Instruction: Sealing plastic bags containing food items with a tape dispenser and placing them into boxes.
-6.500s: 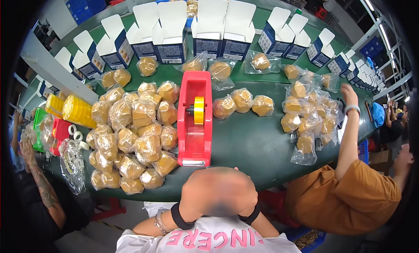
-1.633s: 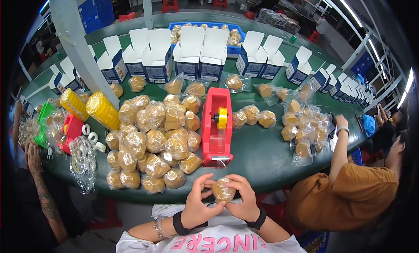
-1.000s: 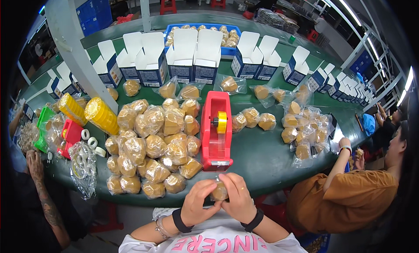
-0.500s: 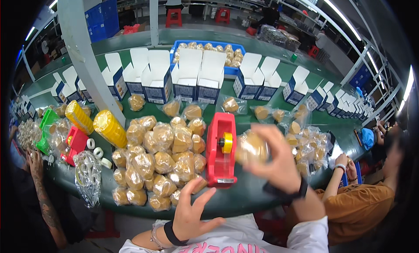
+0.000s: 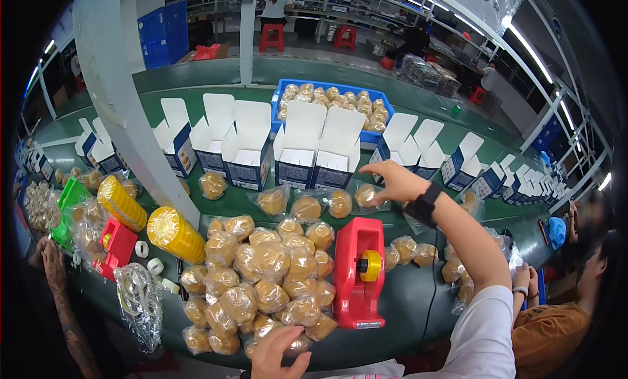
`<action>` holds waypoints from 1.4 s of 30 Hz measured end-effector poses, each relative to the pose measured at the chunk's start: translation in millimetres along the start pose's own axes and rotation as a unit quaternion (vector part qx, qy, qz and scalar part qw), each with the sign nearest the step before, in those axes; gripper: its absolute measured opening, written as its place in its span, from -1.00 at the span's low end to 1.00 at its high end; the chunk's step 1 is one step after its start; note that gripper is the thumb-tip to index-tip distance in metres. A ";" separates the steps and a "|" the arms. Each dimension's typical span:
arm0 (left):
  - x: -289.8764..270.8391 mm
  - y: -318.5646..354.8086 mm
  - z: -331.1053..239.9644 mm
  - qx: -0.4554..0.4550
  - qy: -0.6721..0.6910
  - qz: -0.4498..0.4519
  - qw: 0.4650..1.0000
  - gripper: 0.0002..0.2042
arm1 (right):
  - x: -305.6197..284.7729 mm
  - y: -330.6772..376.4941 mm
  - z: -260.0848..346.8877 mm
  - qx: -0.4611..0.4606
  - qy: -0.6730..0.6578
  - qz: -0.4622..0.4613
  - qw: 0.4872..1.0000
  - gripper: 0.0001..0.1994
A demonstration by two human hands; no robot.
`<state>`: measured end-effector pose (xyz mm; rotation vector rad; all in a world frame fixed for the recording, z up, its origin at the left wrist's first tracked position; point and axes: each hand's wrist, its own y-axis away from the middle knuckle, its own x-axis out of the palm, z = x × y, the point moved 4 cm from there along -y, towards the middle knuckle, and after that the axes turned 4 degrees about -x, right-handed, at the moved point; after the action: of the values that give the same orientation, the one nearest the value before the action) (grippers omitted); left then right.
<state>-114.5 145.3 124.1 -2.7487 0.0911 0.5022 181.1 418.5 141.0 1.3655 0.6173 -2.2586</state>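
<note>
From the head camera, we see our right hand (image 5: 400,181) stretched far out over the green table (image 5: 405,300), fingers loosely spread and curled, its fingertips touching a bagged golden puck (image 5: 366,196) that lies just below them. It grips nothing firmly that we can make out. A black wristband (image 5: 426,204) circles the wrist, the white sleeve (image 5: 481,326) trailing back towards us.

Just beyond that hand stands a row of open white-and-blue cartons (image 5: 297,150), flaps up, and behind them a blue crate (image 5: 333,104) filled with more pucks.

Our left hand (image 5: 278,353) sits at the near edge, fingers open and resting on the closest bag of a heap of bagged pucks (image 5: 261,274). Just right of that hand stands a red tape dispenser (image 5: 358,274) with a yellow roll. Further to its left lie yellow tape stacks (image 5: 173,234).

To the right of our outstretched arm, another person in an orange shirt (image 5: 546,326) sits at the table.
</note>
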 end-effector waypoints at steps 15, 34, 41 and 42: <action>75.6 32.3 -41.1 0.114 0.045 0.210 0.970 -0.57 | -47.1 199.9 83.9 0.216 -0.134 -0.198 0.947 -0.82; 230.5 72.4 -27.2 0.026 0.097 0.176 0.979 -0.63 | 83.8 366.0 155.9 0.139 -0.105 -0.331 0.927 -0.79; 222.2 50.1 -53.4 0.226 -0.073 0.197 0.951 -0.78 | 117.3 371.5 142.8 0.056 -0.144 -0.414 0.897 -0.76; 221.9 48.6 -51.8 0.228 -0.064 0.191 0.953 -0.79 | 121.9 369.4 141.1 0.059 -0.145 -0.412 0.897 -0.76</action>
<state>104.2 81.5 75.4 -2.2408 0.6340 0.6626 239.3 22.9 34.5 0.8451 1.1186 -3.1235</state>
